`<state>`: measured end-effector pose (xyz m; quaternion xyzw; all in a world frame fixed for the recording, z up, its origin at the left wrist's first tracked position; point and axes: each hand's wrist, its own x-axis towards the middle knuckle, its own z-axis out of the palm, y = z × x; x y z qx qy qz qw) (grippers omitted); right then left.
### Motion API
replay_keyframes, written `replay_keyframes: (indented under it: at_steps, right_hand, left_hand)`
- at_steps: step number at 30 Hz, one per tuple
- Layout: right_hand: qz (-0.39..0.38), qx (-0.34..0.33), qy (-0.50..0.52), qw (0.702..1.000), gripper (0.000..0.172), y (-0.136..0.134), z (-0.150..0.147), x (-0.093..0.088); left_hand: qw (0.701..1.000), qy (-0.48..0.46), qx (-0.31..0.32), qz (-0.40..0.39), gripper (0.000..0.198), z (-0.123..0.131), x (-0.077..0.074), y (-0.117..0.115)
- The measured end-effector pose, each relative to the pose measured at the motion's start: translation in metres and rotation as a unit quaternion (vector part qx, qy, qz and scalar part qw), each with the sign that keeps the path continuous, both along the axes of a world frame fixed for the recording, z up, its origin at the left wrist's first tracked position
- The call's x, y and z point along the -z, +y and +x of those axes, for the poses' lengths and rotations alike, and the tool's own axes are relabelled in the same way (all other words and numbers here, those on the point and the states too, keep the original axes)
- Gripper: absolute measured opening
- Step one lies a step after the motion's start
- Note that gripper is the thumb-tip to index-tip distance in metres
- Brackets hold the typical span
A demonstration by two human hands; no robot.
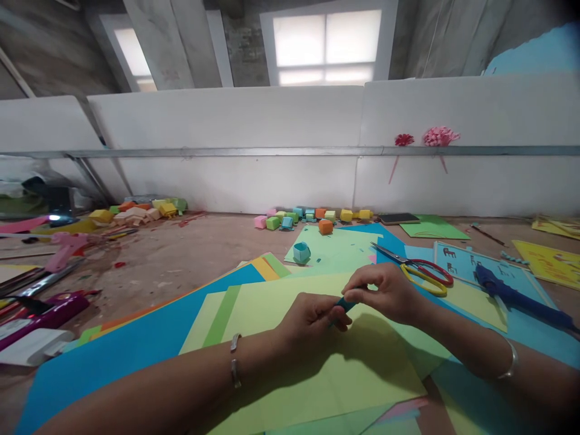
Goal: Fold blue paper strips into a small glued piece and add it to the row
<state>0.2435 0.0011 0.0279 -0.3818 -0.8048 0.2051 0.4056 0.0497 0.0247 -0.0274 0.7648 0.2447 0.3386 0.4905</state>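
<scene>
My left hand (312,319) and my right hand (385,293) meet over a light green sheet of paper (326,374). Both pinch a small teal strip of paper (347,304) between thumb and fingers, one hand at each end. The strip is mostly hidden by the fingers. Each wrist wears a silver bracelet. A small teal folded paper box (301,252) sits on a pale green sheet just beyond the hands.
Scissors with red and yellow handles (423,273) lie right of my hands, and a blue glue gun (516,296) farther right. A large blue sheet (131,344) spreads left. Several coloured paper cubes (312,217) line the white wall. A pink glue gun (67,246) and tools clutter the left.
</scene>
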Motion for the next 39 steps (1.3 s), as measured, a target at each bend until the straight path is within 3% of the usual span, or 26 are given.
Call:
replay_keyframes:
  at_steps: [5, 9, 13, 17, 21, 25, 28, 31, 34, 39]
  right_hand:
    - [-0.035, 0.049, 0.068, 0.996, 0.019, 0.001, -0.001, -0.001]
    - [0.008, 0.006, 0.075, 0.997, 0.021, -0.001, -0.005, 0.0]
    - [0.078, 0.012, 0.071, 0.994, 0.025, -0.003, -0.007, 0.006]
    - [0.115, 0.035, 0.029, 0.992, 0.027, -0.009, -0.012, 0.009]
    - [0.144, 0.02, -0.006, 0.989, 0.027, -0.015, -0.017, 0.008]
    - [0.174, -0.007, -0.052, 0.983, 0.026, -0.017, -0.017, 0.004]
    - [0.171, -0.003, -0.047, 0.984, 0.029, -0.018, -0.015, 0.002]
    - [0.093, 0.025, -0.013, 0.995, 0.028, -0.014, -0.015, 0.004]
    - [-0.021, 0.056, 0.012, 0.998, 0.03, -0.01, -0.017, 0.01]
    - [-0.123, 0.062, 0.009, 0.99, 0.04, -0.011, -0.022, 0.016]
  left_hand:
    - [0.999, -0.014, 0.02, 0.021, 0.061, -0.004, -0.003, 0.004]
    - [0.997, -0.059, -0.004, 0.057, 0.052, -0.004, -0.003, 0.004]
    - [0.98, -0.032, -0.069, 0.182, 0.034, -0.005, -0.008, 0.006]
    - [0.924, -0.072, -0.161, 0.34, 0.031, -0.008, -0.018, 0.0]
    - [0.915, -0.093, -0.14, 0.368, 0.003, -0.009, -0.025, -0.009]
    - [0.929, -0.096, -0.136, 0.331, 0.01, -0.008, -0.025, -0.011]
    - [0.952, -0.106, -0.125, 0.259, 0.011, -0.005, -0.023, -0.01]
    - [0.976, -0.133, -0.118, 0.125, 0.014, -0.002, -0.022, -0.01]
    - [0.978, -0.157, -0.135, 0.005, 0.021, 0.0, -0.023, -0.011]
    - [0.976, -0.146, -0.134, -0.089, 0.034, 0.0, -0.028, -0.012]
